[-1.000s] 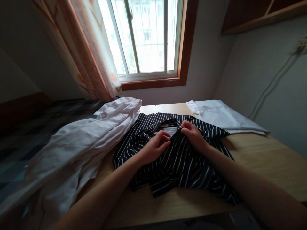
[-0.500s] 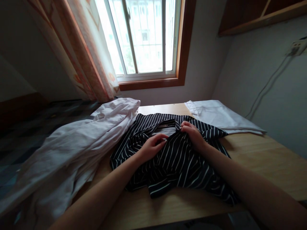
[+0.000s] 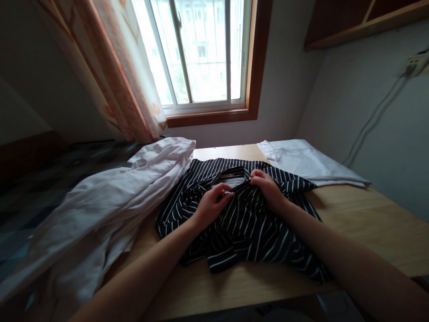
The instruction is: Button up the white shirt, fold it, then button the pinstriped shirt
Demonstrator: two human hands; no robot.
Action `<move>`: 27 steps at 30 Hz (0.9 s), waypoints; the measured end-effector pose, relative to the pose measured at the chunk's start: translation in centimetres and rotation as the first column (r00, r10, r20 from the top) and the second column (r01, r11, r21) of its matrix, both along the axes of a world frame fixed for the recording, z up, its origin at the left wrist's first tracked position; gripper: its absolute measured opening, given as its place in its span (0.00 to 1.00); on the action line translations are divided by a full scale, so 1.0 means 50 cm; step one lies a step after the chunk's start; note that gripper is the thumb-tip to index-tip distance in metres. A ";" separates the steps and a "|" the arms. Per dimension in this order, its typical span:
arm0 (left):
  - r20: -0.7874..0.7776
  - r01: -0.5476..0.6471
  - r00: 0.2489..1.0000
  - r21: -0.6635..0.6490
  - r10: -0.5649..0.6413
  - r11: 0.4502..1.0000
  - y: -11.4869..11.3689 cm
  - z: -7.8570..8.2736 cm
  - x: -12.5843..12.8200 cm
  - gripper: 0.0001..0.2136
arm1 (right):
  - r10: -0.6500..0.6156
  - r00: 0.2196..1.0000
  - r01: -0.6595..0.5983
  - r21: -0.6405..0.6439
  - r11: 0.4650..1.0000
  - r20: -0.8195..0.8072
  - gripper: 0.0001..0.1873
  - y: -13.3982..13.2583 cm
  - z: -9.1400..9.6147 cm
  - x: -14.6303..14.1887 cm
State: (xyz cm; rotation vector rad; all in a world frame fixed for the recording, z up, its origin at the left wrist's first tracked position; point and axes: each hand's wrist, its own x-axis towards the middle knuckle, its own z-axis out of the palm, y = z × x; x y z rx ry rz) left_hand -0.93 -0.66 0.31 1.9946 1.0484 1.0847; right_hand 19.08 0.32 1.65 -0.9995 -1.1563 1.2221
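Note:
A black shirt with thin white stripes (image 3: 244,228) lies crumpled on a wooden table (image 3: 368,223). My left hand (image 3: 211,203) pinches the shirt's cloth near its neck opening, fingers closed. My right hand (image 3: 268,188) grips the edge of the same opening just to the right, fingers closed too. The two hands are a few centimetres apart with a short stretch of the dark edge held between them.
A heap of white cloth (image 3: 110,201) spreads over the table's left side and off its edge. A folded white garment (image 3: 308,163) lies at the back right. Behind are a window (image 3: 197,49), a patterned curtain (image 3: 124,71), a wall shelf (image 3: 362,18) and a hanging cable (image 3: 375,120).
Both hands have shifted slightly along the shirt's neck opening and drawn its edge taut between them. The shirt's lower folds have shifted a little.

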 end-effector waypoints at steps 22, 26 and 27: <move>-0.095 -0.270 0.941 0.367 0.324 0.890 0.017 0.041 -0.050 0.06 | -0.593 0.498 0.066 0.655 0.753 0.632 0.18 0.016 0.003 0.063; -0.109 -0.242 0.946 0.385 0.304 0.891 0.016 0.037 -0.044 0.05 | -0.500 0.412 -0.355 0.640 0.681 0.761 0.23 -0.036 0.012 0.010; -0.109 -0.241 0.946 0.394 0.305 0.887 0.016 0.037 -0.043 0.06 | -0.464 0.408 -0.402 0.611 0.682 0.786 0.21 -0.046 0.011 -0.001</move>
